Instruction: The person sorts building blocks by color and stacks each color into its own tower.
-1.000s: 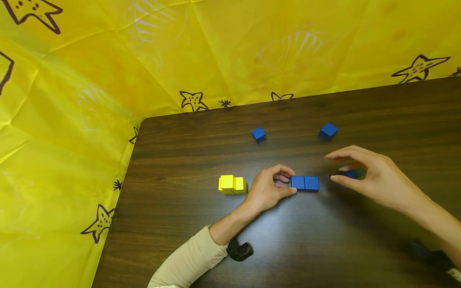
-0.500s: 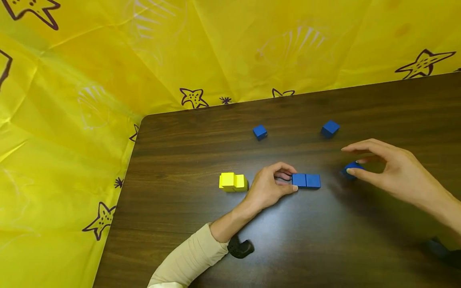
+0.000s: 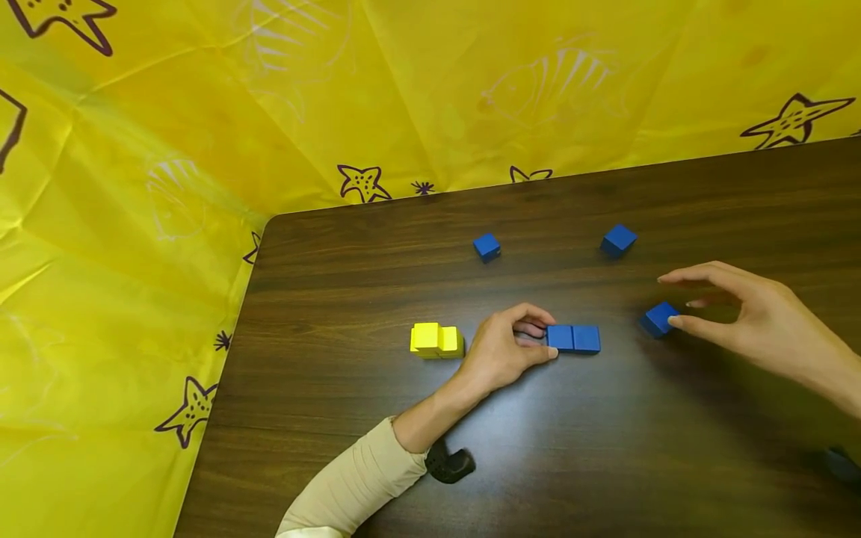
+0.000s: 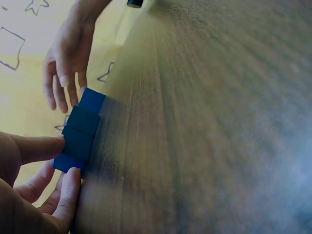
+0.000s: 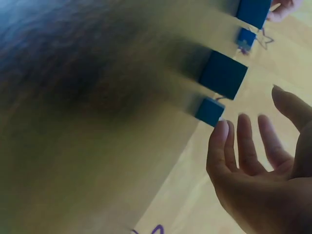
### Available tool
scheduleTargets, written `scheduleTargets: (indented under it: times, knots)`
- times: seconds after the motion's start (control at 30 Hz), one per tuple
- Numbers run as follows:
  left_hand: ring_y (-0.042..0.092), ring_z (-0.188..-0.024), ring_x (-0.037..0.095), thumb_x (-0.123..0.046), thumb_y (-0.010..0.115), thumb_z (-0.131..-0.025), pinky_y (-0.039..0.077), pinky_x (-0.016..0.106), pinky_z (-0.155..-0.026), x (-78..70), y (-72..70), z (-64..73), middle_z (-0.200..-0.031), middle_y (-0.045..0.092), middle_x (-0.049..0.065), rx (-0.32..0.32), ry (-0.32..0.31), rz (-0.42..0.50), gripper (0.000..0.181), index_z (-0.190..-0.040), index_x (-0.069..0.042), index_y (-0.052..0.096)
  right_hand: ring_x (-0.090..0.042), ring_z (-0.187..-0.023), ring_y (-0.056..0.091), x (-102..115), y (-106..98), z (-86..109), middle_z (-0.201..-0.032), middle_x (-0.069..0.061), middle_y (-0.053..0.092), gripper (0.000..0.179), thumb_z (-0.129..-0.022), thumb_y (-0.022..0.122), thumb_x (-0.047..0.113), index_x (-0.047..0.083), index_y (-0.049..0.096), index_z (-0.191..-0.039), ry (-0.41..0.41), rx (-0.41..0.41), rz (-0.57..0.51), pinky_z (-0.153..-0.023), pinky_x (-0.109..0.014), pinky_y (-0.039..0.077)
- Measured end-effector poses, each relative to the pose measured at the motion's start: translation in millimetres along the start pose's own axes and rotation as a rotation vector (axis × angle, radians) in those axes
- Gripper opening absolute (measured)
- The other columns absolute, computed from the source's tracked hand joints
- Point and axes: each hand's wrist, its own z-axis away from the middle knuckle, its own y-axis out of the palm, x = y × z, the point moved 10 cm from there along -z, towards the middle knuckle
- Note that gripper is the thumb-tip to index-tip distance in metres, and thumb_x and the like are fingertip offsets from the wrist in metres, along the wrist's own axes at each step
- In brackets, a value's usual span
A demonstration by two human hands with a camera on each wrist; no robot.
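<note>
My left hand [image 3: 507, 345] grips the left end of two blue cubes [image 3: 573, 338] set side by side on the table, thumb in front and fingers behind. In the left wrist view, thumb and finger meet the blue cubes [image 4: 78, 141] close to the tabletop. Off to the right, my right hand [image 3: 753, 317] is spread with a wide gap between thumb and fingers. A single blue cube [image 3: 659, 320] rests just left of it, the thumb tip overlapping its edge. The right wrist view shows this cube [image 5: 223, 74] apart from the fingers, with nothing held in the hand [image 5: 258, 170].
Two loose blue cubes lie farther back, one at left [image 3: 487, 247] and one at right [image 3: 618, 240]. A small group of yellow cubes [image 3: 436, 341] stands left of my left hand. Yellow printed cloth [image 3: 417, 90] borders the wooden table [image 3: 323, 299] behind and at left.
My right hand has drawn away to the right, uncovering the single blue cube that it hid in part. My left hand keeps its hold on the pair.
</note>
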Motion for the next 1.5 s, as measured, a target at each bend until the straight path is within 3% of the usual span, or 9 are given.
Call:
scheduleTargets:
  times: [0.13, 0.37, 0.6, 0.87, 1.13, 1.33, 1.5]
  knots:
    - [0.066, -0.089, 0.005, -0.004, 0.084, -0.078, 0.055, 0.016, -0.076, 0.0, 0.1, 0.2, -0.099, 0.070, -0.003, 0.001, -0.001, -0.002, 0.033, -0.107, -0.011, 0.071, 0.009, -0.087, 0.054, -6.1, 1.9, 2.1, -0.118, 0.021, 0.055, 0.065, -0.071, 0.088, 0.001, 0.022, 0.065, -0.127, 0.013, 0.007, 0.004, -0.071, -0.005, 0.042]
    - [0.066, -0.088, 0.003, -0.005, 0.085, -0.078, 0.055, 0.015, -0.076, 0.7, -0.4, 0.2, -0.099, 0.070, -0.003, -0.003, 0.002, -0.008, 0.032, -0.106, -0.011, 0.070, 0.010, -0.087, 0.055, -12.7, 6.4, 2.9, -0.119, 0.006, 0.060, 0.065, -0.071, 0.088, 0.001, 0.022, 0.064, -0.128, 0.030, 0.029, -0.004, -0.070, -0.005, 0.044]
    - [0.066, -0.089, 0.004, -0.007, 0.085, -0.078, 0.055, 0.015, -0.076, 0.9, -0.8, 0.5, -0.100, 0.070, -0.002, 0.000, -0.004, -0.018, 0.032, -0.107, -0.011, 0.070, 0.011, -0.096, 0.055, -19.7, 16.1, 4.7, -0.120, 0.008, 0.059, 0.062, -0.073, 0.087, 0.000, 0.018, 0.063, -0.128, 0.045, 0.083, -0.100, -0.076, -0.005, 0.045]
    - [0.066, -0.088, 0.003, -0.006, 0.085, -0.078, 0.055, 0.015, -0.076, 1.3, -0.4, 0.9, -0.099, 0.069, -0.004, 0.000, -0.010, -0.017, 0.032, -0.106, -0.012, 0.070, 0.016, -0.090, 0.053, -29.2, 19.8, 6.3, -0.125, -0.017, 0.061, 0.054, -0.080, 0.085, 0.016, 0.018, 0.062, -0.129, 0.115, 0.155, -0.092, -0.070, -0.007, 0.047]
    - [0.067, -0.088, 0.005, -0.007, 0.085, -0.079, 0.055, 0.016, -0.076, 1.3, -0.6, 1.3, -0.099, 0.069, -0.003, -0.001, -0.016, -0.014, 0.032, -0.106, -0.013, 0.070, 0.005, -0.079, 0.055, -34.4, 22.6, 8.8, -0.110, -0.010, 0.065, 0.053, -0.080, 0.085, 0.024, 0.021, 0.063, -0.128, 0.142, 0.179, -0.019, -0.058, -0.022, 0.050]
    - [0.067, -0.088, 0.005, -0.008, 0.085, -0.079, 0.055, 0.016, -0.075, 0.5, -0.6, 1.5, -0.099, 0.069, -0.004, -0.003, -0.009, -0.021, 0.032, -0.106, -0.014, 0.070, 0.011, -0.086, 0.050, -35.7, 24.4, 8.6, -0.113, -0.011, 0.063, 0.054, -0.080, 0.086, 0.025, 0.019, 0.062, -0.128, 0.141, 0.183, -0.020, -0.065, -0.017, 0.050]
    - [0.067, -0.088, 0.005, -0.007, 0.085, -0.078, 0.055, 0.016, -0.075, 0.6, -0.8, 1.2, -0.098, 0.069, -0.004, -0.009, -0.005, -0.012, 0.032, -0.106, -0.014, 0.070, 0.004, -0.084, 0.054, -36.0, 25.8, 8.3, -0.110, -0.010, 0.063, 0.055, -0.079, 0.086, 0.029, 0.019, 0.063, -0.127, 0.151, 0.183, 0.000, -0.063, -0.021, 0.050]
